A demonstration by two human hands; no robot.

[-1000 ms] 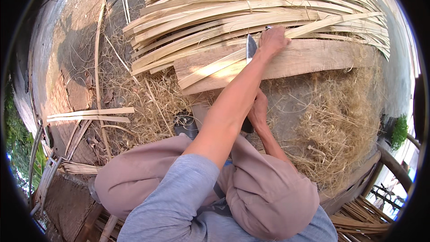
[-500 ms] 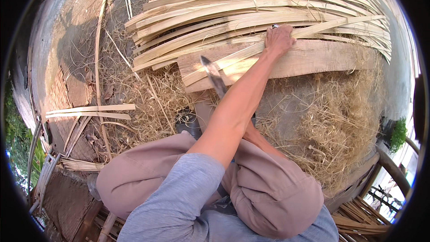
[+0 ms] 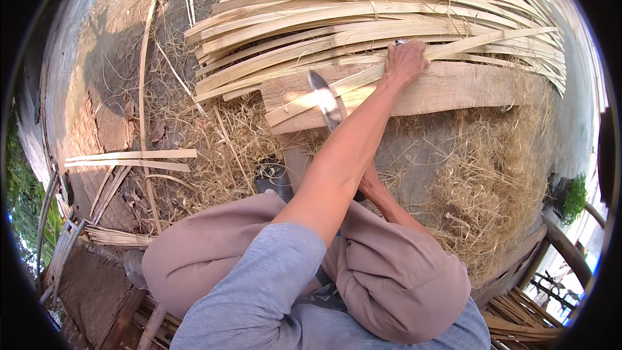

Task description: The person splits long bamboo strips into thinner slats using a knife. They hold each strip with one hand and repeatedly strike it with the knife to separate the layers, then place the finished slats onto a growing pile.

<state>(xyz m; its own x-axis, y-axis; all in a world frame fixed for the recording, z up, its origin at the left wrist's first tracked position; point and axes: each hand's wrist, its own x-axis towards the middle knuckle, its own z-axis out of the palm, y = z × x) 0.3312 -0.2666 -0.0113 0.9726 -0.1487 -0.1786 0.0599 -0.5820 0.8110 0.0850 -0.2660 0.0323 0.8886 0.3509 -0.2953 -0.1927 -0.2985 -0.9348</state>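
Observation:
My left forearm reaches across to the wooden board (image 3: pixel 466 84), where my left hand (image 3: pixel 407 63) is closed on a pale bamboo strip (image 3: pixel 298 107). The strip lies slantwise over the board, its near-left end at the board's left edge and its far end over other strips. A knife (image 3: pixel 327 100) with a broad, pointed metal blade shows left of my left forearm, its tip over the board and strip. My right hand (image 3: pixel 370 180) is mostly hidden under that forearm, fingers out of sight; the knife runs toward it and moves with it.
Many long bamboo strips (image 3: pixel 272 45) lie in a layer beyond the board. Curly shavings (image 3: pixel 486 188) heap at the right, and more (image 3: pixel 240 129) lie left. Two short strips (image 3: pixel 129 159) rest at the left. A plant (image 3: pixel 575 198) stands far right.
The knife blade has shifted right and slightly away from me, and now stands more upright across the strip. My left hand and the strip have stayed almost in place.

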